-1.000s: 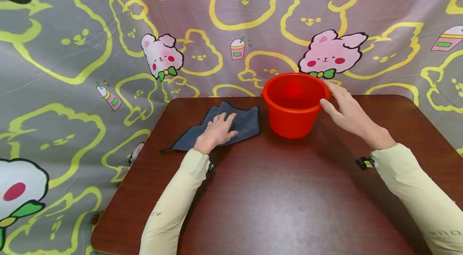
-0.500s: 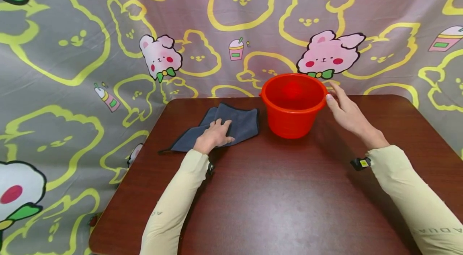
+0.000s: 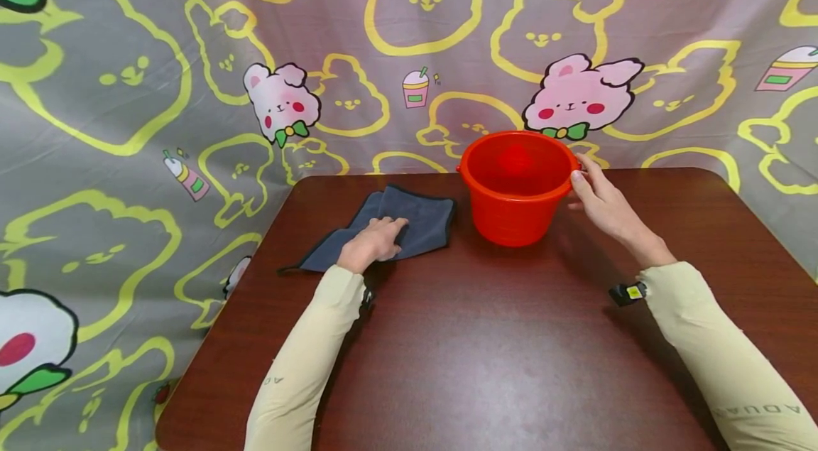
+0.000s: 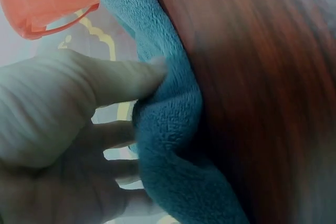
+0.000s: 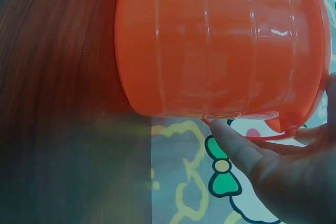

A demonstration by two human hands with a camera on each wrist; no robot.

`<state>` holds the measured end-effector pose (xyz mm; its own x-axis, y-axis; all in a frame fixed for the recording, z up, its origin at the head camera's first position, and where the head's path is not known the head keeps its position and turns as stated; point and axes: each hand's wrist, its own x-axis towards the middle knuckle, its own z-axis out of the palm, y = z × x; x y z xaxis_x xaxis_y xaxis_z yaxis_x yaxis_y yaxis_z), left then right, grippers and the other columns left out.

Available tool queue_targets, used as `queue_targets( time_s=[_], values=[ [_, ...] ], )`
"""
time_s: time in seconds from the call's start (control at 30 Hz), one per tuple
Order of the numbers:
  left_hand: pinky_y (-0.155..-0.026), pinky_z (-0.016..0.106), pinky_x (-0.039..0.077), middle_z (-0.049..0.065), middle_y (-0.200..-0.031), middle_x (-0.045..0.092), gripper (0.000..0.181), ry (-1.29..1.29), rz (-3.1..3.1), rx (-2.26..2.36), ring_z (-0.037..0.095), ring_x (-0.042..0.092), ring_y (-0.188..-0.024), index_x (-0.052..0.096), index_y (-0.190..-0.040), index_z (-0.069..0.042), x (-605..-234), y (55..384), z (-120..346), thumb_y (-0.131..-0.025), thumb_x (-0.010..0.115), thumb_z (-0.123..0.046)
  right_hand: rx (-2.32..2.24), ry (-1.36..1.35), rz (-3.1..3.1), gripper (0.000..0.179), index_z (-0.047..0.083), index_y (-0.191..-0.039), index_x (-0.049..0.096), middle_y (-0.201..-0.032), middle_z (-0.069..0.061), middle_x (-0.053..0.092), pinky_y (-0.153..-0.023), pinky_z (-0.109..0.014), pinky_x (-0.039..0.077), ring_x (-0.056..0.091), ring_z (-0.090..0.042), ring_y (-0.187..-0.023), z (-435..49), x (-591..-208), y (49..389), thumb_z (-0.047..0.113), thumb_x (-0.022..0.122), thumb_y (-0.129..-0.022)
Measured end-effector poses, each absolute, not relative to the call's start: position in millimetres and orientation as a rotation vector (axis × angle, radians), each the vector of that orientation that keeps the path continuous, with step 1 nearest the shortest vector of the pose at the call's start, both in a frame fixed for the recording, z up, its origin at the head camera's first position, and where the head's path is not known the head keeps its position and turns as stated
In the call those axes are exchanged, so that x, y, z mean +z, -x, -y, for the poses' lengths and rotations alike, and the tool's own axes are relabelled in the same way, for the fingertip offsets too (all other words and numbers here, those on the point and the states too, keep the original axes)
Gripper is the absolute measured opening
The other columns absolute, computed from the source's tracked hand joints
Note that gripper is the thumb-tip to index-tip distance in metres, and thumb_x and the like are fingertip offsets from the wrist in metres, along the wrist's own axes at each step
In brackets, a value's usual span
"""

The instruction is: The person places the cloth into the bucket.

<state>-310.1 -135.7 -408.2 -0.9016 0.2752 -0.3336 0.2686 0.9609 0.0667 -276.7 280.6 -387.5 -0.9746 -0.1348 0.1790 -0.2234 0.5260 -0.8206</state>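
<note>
On the table's left side lies a blue-grey microfibre cloth (image 3: 418,220) with dark edging. My left hand (image 3: 373,243) pinches it; in the left wrist view the thumb presses on a raised fold of the cloth (image 4: 168,114), the other fingers running behind it. A red plastic bucket (image 3: 514,216) stands upright to the right of the cloth. At its right rim is my right hand (image 3: 607,206), the thumb by the rim and the fingers extended along the side. The right wrist view shows the fingers beside the bucket's thin red handle (image 5: 268,138), which hangs down the side.
The dark reddish-brown wooden table (image 3: 492,351) has rounded corners. A grey curtain (image 3: 358,3) printed with yellow outlines and rabbit faces hangs behind it and along the left. Small black wrist cameras (image 3: 628,293) sit at the cuffs.
My left hand's fingers have drawn in on the cloth, shifting it slightly toward me. My right hand has dropped a little along the bucket's rim and side. The bucket stays in place.
</note>
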Motion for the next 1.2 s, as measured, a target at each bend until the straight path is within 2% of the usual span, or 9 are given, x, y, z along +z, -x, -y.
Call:
queue_targets(
  time_s=[0.1,0.3,0.4,0.5,0.6,0.7,0.8,1.1,1.2],
  values=[
    [-0.112,0.047,0.037,0.01,-0.154,0.037,0.063,-0.406,-2.775,0.02,0.037,0.03,-0.144,0.032,-0.154,-0.021,-407.3,311.1,138.8,-0.097,0.057,-0.013,1.494,-0.313,2.644,0.065,0.02,-0.159,0.007,-0.145,-0.025,0.042,-0.079,-0.017,0.056,0.065,-0.002,-0.093,-278.5,-388.0,275.4,0.04,0.037,-0.105],
    [-0.114,0.044,0.036,0.011,-0.15,0.045,0.063,-0.467,-2.826,0.047,0.034,0.038,-0.141,0.038,-0.151,-0.017,-407.3,313.5,147.1,-0.093,0.053,0.0,1.499,-0.296,2.642,0.066,0.02,-0.159,0.004,-0.144,-0.025,0.044,-0.08,-0.019,0.056,0.066,-0.029,-0.106,-274.9,-389.1,275.5,0.04,0.035,-0.105],
    [-0.114,0.041,0.037,0.011,-0.148,0.049,0.061,-0.5,-2.857,0.076,0.03,0.043,-0.139,0.042,-0.149,-0.015,-405.6,314.0,150.6,-0.092,0.053,0.002,1.504,-0.294,2.637,0.066,0.021,-0.159,0.003,-0.148,-0.024,0.04,-0.081,-0.018,0.056,0.063,-0.036,-0.112,-273.4,-390.0,275.0,0.04,0.035,-0.105],
    [-0.11,0.041,0.041,0.011,-0.145,0.053,0.058,-0.511,-2.898,0.128,0.031,0.047,-0.135,0.047,-0.146,-0.015,-403.0,313.4,152.7,-0.091,0.053,0.003,1.523,-0.302,2.619,0.065,0.021,-0.159,0.004,-0.154,-0.022,0.033,-0.082,-0.019,0.055,0.062,-0.032,-0.113,-272.2,-390.3,273.8,0.04,0.035,-0.105],
    [-0.102,0.041,0.047,0.012,-0.139,0.058,0.053,-0.509,-2.947,0.176,0.033,0.054,-0.128,0.053,-0.141,-0.015,-400.6,312.7,154.5,-0.091,0.053,0.002,1.561,-0.309,2.592,0.064,0.022,-0.159,0.005,-0.157,-0.019,0.028,-0.083,-0.021,0.056,0.062,-0.014,-0.108,-271.2,-390.8,274.5,0.04,0.035,-0.105],
    [-0.085,0.04,0.051,0.013,-0.133,0.062,0.048,-0.499,-2.98,0.224,0.033,0.061,-0.113,0.056,-0.136,-0.015,-397.6,312.5,155.8,-0.091,0.053,0.0,1.602,-0.308,2.559,0.064,0.022,-0.159,0.007,-0.158,-0.017,0.026,-0.082,-0.021,0.056,0.057,-0.002,-0.104,-269.7,-391.1,274.9,0.04,0.036,-0.105],
    [-0.075,0.038,0.05,0.013,-0.126,0.065,0.042,-0.501,-3.018,0.279,0.031,0.064,-0.098,0.059,-0.131,-0.014,-394.0,312.4,156.9,-0.092,0.052,-0.002,1.636,-0.304,2.528,0.063,0.022,-0.159,0.008,-0.158,-0.017,0.026,-0.079,-0.02,0.057,0.056,0.001,-0.103,-267.7,-391.7,274.6,0.041,0.036,-0.105],
    [-0.075,0.042,0.053,0.013,-0.119,0.067,0.032,-0.497,-3.212,0.558,0.03,0.066,-0.089,0.062,-0.124,-0.01,-377.6,310.9,156.8,-0.096,0.048,-0.008,1.664,-0.288,2.499,0.062,0.022,-0.159,0.011,-0.156,-0.016,0.027,-0.081,-0.022,0.057,0.058,0.003,-0.102,-266.0,-391.8,273.3,0.038,0.037,-0.105],
    [-0.081,0.045,0.054,0.014,-0.118,0.068,0.029,-0.475,-3.269,0.664,0.031,0.066,-0.093,0.062,-0.123,-0.009,-370.2,310.0,156.2,-0.096,0.049,-0.009,1.67,-0.286,2.498,0.063,0.02,-0.159,0.01,-0.157,-0.017,0.025,-0.079,-0.018,0.056,0.057,0.002,-0.102,-266.3,-391.7,273.8,0.038,0.037,-0.105]
  ],
)
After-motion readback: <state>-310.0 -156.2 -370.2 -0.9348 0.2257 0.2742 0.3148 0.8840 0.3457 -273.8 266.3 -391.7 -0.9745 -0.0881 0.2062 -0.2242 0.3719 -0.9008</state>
